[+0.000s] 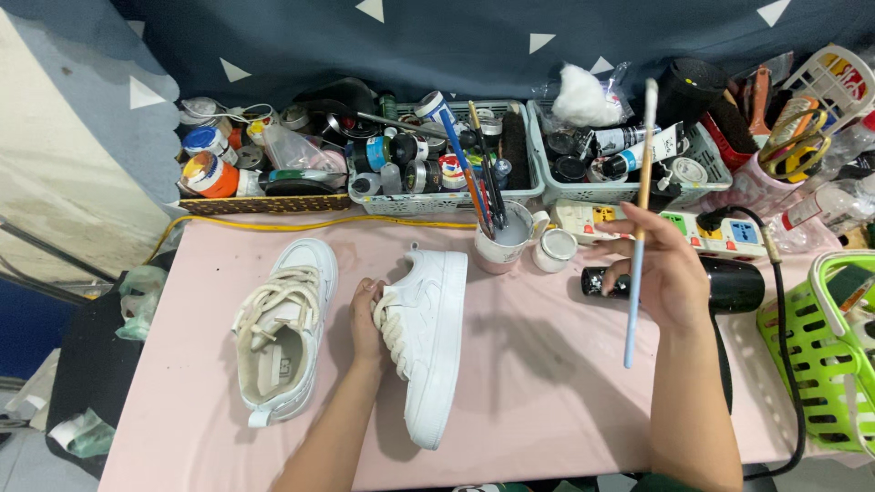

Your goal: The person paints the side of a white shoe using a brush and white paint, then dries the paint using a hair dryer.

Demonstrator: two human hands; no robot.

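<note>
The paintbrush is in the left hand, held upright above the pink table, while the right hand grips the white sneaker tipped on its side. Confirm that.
The hands are swapped. The head view shows the right hand holding the paintbrush upright above the pink table, while the left hand grips the white sneaker tipped on its side. The rest stands.

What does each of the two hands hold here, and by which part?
The left hand grips a white sneaker, tipped on its side, at the laced top. The right hand holds a paintbrush around mid-handle, upright.
</note>
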